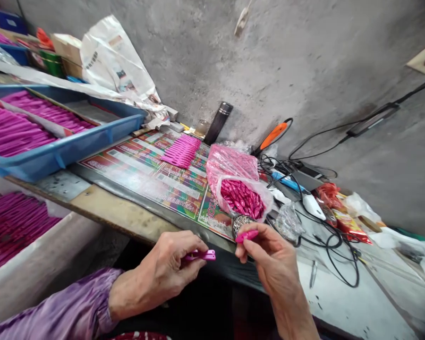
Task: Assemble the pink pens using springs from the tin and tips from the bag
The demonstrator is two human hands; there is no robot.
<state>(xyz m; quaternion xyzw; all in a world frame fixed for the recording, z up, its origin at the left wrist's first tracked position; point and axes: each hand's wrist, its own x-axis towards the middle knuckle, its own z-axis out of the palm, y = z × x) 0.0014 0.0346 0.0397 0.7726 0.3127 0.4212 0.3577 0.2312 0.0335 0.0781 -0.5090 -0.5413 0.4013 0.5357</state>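
My left hand point(168, 271) pinches a pink-purple plastic piece point(207, 255) whose end shows small holes; the rest of it is hidden in the fingers. Between the thumb and fingers of my right hand point(269, 255) is a small glossy magenta spindle-shaped piece point(247, 236). The two pieces are apart, in front of the table edge. Just beyond the right hand, an open plastic bag point(233, 165) holds many similar magenta pieces point(242, 197). A patterned round metal object point(241, 222) shows partly behind the right fingers. Slim pink sticks point(182, 151) lie side by side on the printed mat point(145, 170).
A blue divided tray point(92, 137) of purple sticks stands at left, above a white bin point(56, 241) holding more. At the back are a black cylinder point(218, 123) and an orange-handled tool point(273, 136). Tangled black cables point(335, 243) and plastic wrappers point(350, 226) lie at right.
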